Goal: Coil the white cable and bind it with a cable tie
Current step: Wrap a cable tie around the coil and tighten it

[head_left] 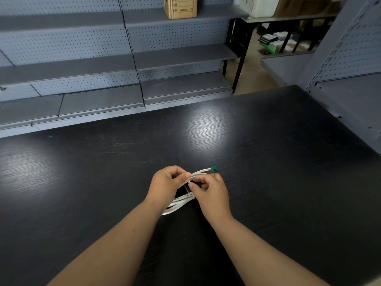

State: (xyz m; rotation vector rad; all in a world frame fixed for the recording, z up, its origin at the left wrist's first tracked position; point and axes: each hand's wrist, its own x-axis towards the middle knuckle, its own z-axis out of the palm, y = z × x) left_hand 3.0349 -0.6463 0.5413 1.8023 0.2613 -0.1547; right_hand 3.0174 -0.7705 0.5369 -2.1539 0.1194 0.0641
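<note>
Both hands are bunched close together just over the dark surface [268, 162]. The left hand [165, 182] grips the coiled white cable [179, 203], and the right hand [213, 193] pinches what looks like the cable tie [187, 188], though it's tiny and hard to tell. Risk imo: if the left grip slackens, the loops spring apart, or the tie tail slips before it locks. Count: one cable, one green plug [214, 169], one tie, one cardboard box [180, 7] up on the shelf.

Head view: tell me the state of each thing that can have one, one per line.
white cable: coiled in loops, held by both hands.
cable tie: at the coil, between the fingers; fastened or not, cannot tell.
green plug: on the cable's end, sticking out free.
left hand: grips the coil.
right hand: pinches at the cable tie.
</note>
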